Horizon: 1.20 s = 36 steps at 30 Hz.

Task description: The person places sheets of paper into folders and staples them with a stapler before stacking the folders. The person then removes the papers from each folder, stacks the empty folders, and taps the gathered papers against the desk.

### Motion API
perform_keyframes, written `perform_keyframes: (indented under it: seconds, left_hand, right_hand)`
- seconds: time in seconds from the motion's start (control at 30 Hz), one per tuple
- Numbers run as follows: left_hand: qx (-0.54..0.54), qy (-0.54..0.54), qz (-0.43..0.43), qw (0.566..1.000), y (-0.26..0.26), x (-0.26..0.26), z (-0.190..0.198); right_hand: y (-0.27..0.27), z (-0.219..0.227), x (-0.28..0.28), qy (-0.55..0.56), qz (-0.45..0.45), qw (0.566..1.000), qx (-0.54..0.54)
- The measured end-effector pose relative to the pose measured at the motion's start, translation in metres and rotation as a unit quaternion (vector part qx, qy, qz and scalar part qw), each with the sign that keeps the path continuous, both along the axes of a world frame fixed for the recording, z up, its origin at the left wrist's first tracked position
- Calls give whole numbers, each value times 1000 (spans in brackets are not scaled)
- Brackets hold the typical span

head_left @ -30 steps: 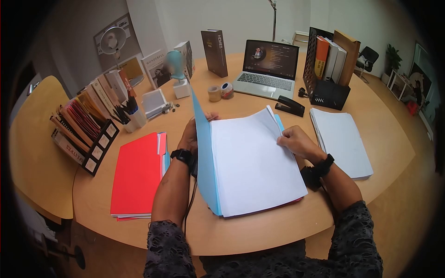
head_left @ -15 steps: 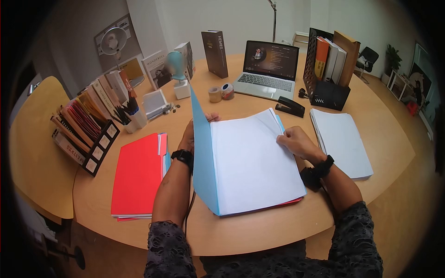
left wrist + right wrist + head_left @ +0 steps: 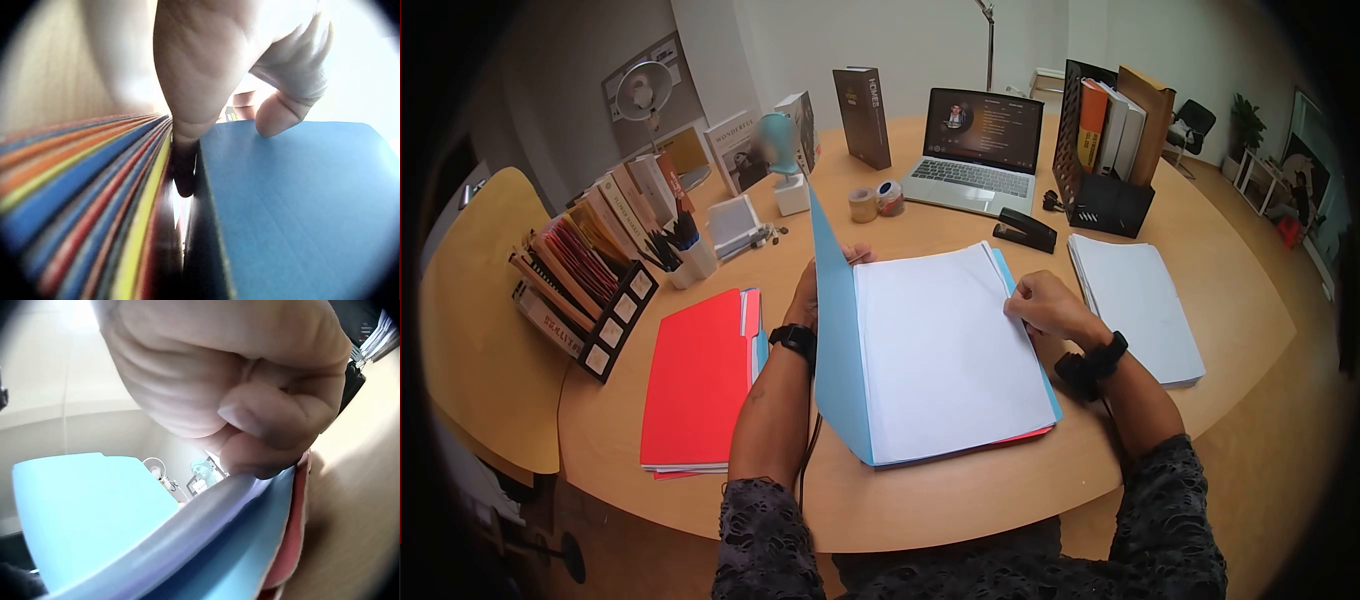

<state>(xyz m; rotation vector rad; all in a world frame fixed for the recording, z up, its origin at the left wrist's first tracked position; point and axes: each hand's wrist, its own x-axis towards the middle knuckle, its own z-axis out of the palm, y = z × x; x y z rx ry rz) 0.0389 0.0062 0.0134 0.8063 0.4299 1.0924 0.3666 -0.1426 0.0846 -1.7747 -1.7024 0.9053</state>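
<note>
A blue folder [image 3: 837,330] lies spread in front of the person, its left cover raised and white papers [image 3: 950,350] inside. The left hand [image 3: 804,298] is partly hidden behind that cover. In the left wrist view, the left hand [image 3: 212,69] grips the blue cover [image 3: 300,200], with the thumb on its face and a finger behind its edge, beside many coloured folder edges [image 3: 94,206]. At the papers' right edge is the right hand [image 3: 1048,305] with curled fingers; in the right wrist view the right hand [image 3: 250,394] pinches the edge of the papers [image 3: 187,534].
Red folders [image 3: 695,380] lie to the left, a white paper stack [image 3: 1138,310] to the right. Beyond are a stapler [image 3: 1025,231], tape rolls [image 3: 863,204], a laptop [image 3: 972,180], a file holder [image 3: 1110,205] and a pen cup [image 3: 690,262]. A book rack [image 3: 615,320] stands at far left.
The lifted upper right corner of the papers has come down flatter, showing more blue along the right side. The right hand has shifted slightly right. The raised cover has leaned slightly left.
</note>
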Motion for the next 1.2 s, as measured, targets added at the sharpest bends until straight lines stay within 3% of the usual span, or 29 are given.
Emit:
perform_keyframes:
  seconds: [0.17, 0.33, 0.4, 0.47, 0.53, 0.57, 0.63, 0.7, 0.77, 0.83, 0.9, 0.97, 1.1, 1.2]
  left_hand:
    - [4, 7, 14, 1000, -3, 1, 2]
    - [12, -4, 7, 1000, -8, 1, 3]
    - [-19, 28, -11, 999, -20, -1, 23]
    - [-49, 59, -31, 997, -23, -1, 26]
    - [-20, 44, 27, 998, -21, 4, 17]
    - [-19, 40, 21, 999, -16, 2, 18]
    - [-112, 80, -85, 987, -3, -8, 23]
    - [-118, 65, -62, 989, -3, -4, 17]
    - [-85, 44, -53, 994, -7, 0, 15]
    - [-49, 21, -40, 998, -13, 3, 14]
    - [-10, -4, -25, 1000, -19, 5, 12]
    - [31, -28, -7, 999, -22, 6, 12]
    - [-68, -29, -34, 997, -11, 2, 11]
    - [-23, -64, -30, 997, -5, 3, -1]
  right_hand:
    - [-1, 5, -3, 53, -11, 998, -21]
    - [-1, 7, -2, 36, -8, 998, -43]
    - [-2, 7, -1, 25, -1, 999, -43]
    - [0, 5, 2, 10, -5, 1000, -7]
    - [2, 10, 8, 21, -16, 1000, 5]
    - [3, 14, 13, 31, -24, 999, 17]
    - [16, 17, 27, 25, -25, 998, 49]
    - [37, 15, 38, 25, -11, 993, 111]
    - [65, 19, 45, -31, -5, 991, 126]
    - [92, 18, 48, -209, -11, 962, 177]
    - [108, 13, 47, -206, -11, 963, 173]
    - [128, 0, 47, -273, -12, 935, 227]
    - [153, -10, 47, -319, 1, 945, 76]
    - [161, -14, 40, -309, 13, 944, 114]
